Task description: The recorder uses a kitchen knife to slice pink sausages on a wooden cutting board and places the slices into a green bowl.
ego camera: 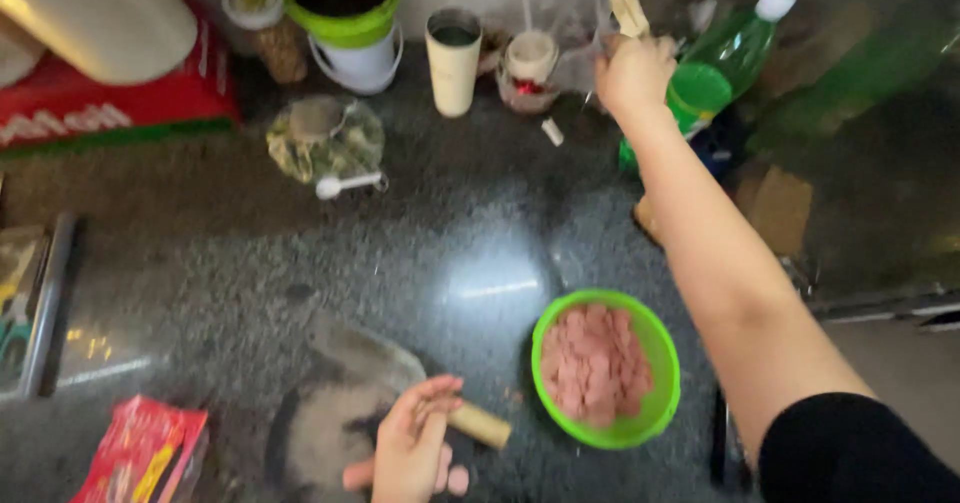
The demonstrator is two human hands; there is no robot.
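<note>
two hands busy here. the right hand [634, 71] is stretched way out to the back of the dark stone counter [250, 263], fingers wrapped tight around a pale stick-like handle [627, 5] poking up from a cluster of stuff against the wall; it's blurry so can't tell what the thing actually is. right beside it there's a green plastic bottle [730, 53] lying tilted with a white cap.

the left hand [412, 448] is down near the front edge, fingers loosely curled and resting on a wooden handle [478, 424] of what looks like a knife lying on the counter. a few pink slices [450, 478] sit just under that hand.

just to the right of it is a green bowl [662, 403] full of the same pink slices. further back: a cream cup [453, 61], a white and green tub [350, 23], a white spoon [345, 184], and a red packet [140, 453] at the front left corner.
</note>
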